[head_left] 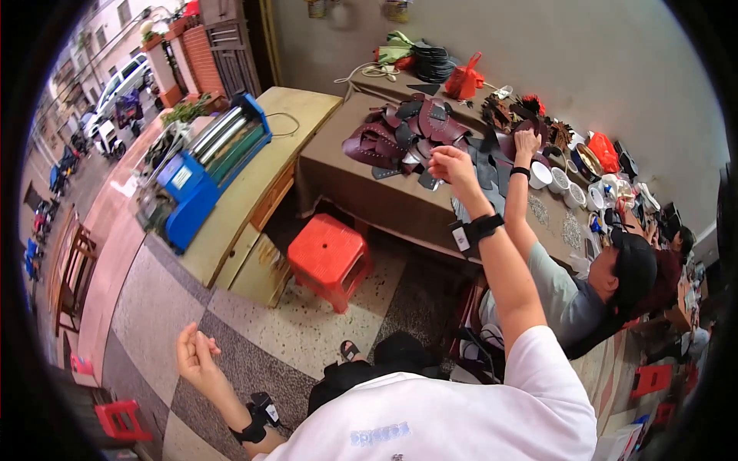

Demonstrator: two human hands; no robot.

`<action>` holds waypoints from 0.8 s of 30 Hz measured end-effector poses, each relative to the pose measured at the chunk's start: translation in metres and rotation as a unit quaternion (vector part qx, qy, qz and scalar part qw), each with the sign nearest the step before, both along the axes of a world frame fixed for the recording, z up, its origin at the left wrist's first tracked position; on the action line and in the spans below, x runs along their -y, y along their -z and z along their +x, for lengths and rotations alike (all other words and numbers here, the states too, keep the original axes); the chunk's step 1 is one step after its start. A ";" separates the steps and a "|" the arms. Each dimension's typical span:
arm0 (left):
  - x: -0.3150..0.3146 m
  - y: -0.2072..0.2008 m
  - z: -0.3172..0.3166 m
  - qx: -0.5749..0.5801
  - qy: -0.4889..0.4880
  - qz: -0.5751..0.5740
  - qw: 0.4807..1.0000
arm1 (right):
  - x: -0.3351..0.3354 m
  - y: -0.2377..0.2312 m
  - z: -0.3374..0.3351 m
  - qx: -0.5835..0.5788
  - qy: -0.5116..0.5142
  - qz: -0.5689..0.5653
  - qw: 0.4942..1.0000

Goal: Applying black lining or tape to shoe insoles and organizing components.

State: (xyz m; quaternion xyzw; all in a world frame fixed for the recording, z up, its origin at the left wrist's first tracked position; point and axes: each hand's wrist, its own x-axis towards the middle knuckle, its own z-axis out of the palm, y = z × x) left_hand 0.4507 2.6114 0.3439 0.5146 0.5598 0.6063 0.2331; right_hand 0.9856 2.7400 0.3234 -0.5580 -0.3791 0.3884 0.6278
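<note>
My right hand [455, 169] reaches over the brown-covered table, its fingers pinched together in front of a pile of dark maroon leather pieces [377, 144] edged with studs or holes. Whether anything is between those fingertips I cannot make out. My left hand [198, 359] hangs low on the left above the checkered floor, its fingers loosely bent and apart, holding nothing. Each of my wrists wears a black strap with a small box. Close to my right arm, a co-worker's hand [527, 143] touches a maroon leather piece on the table.
A red plastic stool [327, 252] stands before the table. A blue roller machine [219, 165] sits on a wooden desk [304, 107] at left. White tubs [540, 175], small metal parts [570, 229] and red bags [464, 77] lie on the table. The co-worker [573, 296] sits close at my right.
</note>
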 end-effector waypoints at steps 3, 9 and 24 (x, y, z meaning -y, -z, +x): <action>-0.047 0.000 0.016 -0.015 0.012 -0.025 0.999 | -0.049 -0.003 0.071 -0.017 0.050 0.001 0.999; -0.123 -0.011 0.058 -0.085 -0.097 -0.085 0.988 | -0.174 -0.010 0.225 0.006 0.135 -0.014 0.991; -0.339 -0.058 0.289 -0.325 0.082 -0.379 0.863 | -0.466 0.095 0.578 0.246 0.330 -0.238 0.880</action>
